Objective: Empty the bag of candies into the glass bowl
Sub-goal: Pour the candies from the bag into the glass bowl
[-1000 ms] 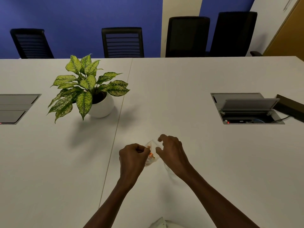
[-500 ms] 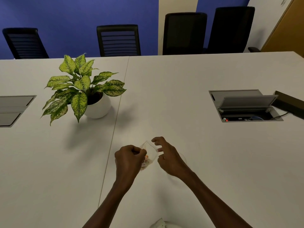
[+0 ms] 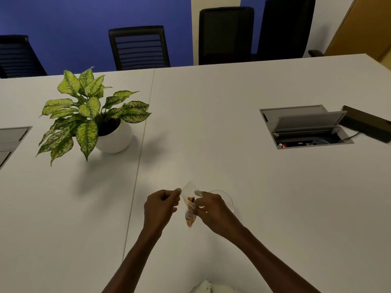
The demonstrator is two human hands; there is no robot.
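Observation:
A small clear plastic bag of candies [image 3: 189,206] hangs between my two hands above the white table [image 3: 275,208]; orange and dark candies sit in its lower part. My left hand [image 3: 161,206] pinches the bag's top left corner. My right hand [image 3: 213,210] grips the bag's right side at mid height. The glass bowl [image 3: 227,197] stands on the table just behind my right hand; only its far rim shows, the rest is hidden by that hand.
A potted plant [image 3: 95,117] in a white pot stands at the left. An open cable hatch [image 3: 304,127] with a dark box [image 3: 368,125] beside it lies at the right. Another hatch [image 3: 10,140] is at the left edge. Black chairs [image 3: 139,47] line the far side.
Both hands lifted and turned the bag more upright, so the candies slid to its lower end. My right hand closed onto the bag's side. The bowl's rim now shows behind it.

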